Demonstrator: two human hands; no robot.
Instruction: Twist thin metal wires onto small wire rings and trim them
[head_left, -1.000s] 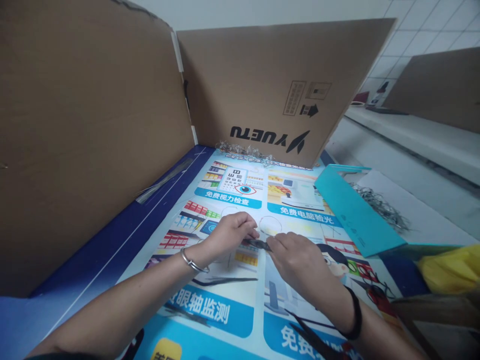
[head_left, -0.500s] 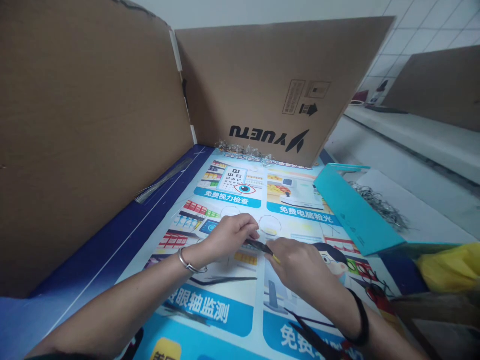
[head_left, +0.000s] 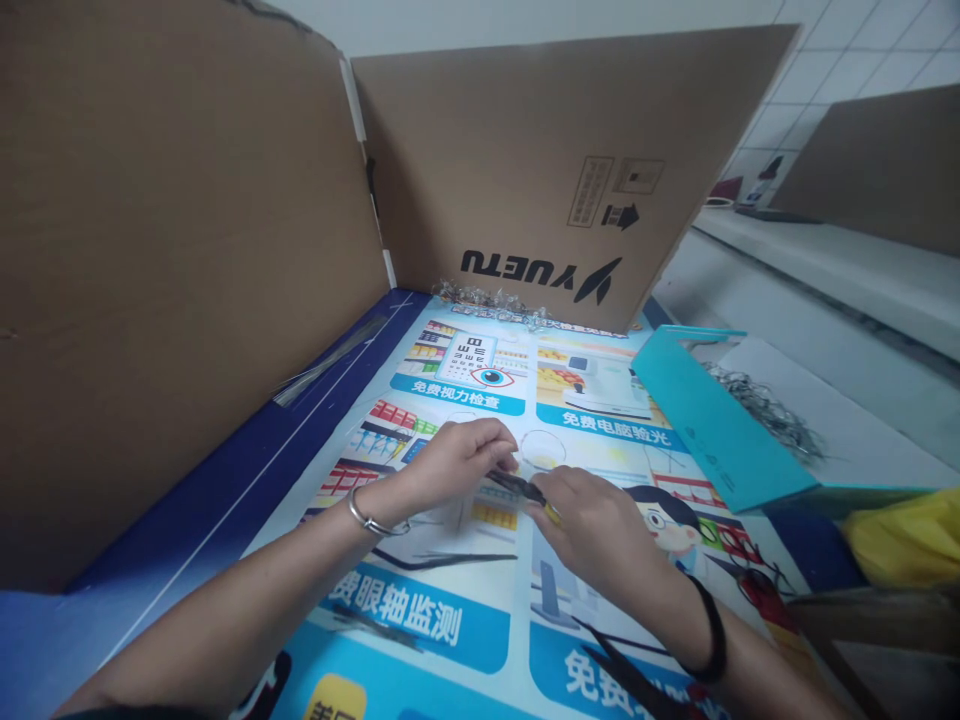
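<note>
My left hand (head_left: pixel 474 452), a silver bangle on its wrist, is closed in a pinch over the printed mat. What sits between its fingertips is too fine to make out. In my right hand (head_left: pixel 589 520) is a small pair of pliers (head_left: pixel 517 485) with dark jaws and a yellow handle. The jaws point left and lie just below the left fingertips; whether they touch is unclear. A thin round outline (head_left: pixel 544 448) shows just beyond the hands. Bundles of dark thin strands (head_left: pixel 457 558) lie on the mat below the left hand.
Cardboard panels (head_left: pixel 555 150) stand at the left and back. Clear wiry scraps (head_left: pixel 495 300) line the back panel's foot. At right are a turquoise folder (head_left: pixel 720 420), tangled wire pieces (head_left: pixel 765 405) and a yellow bag (head_left: pixel 904 540). Dark scissors-like blades (head_left: pixel 619 665) lie under the right forearm.
The pliers and both hands have shifted only slightly, the left wrist a little to the left. The whole view has moved a touch; both hands keep their grips.
</note>
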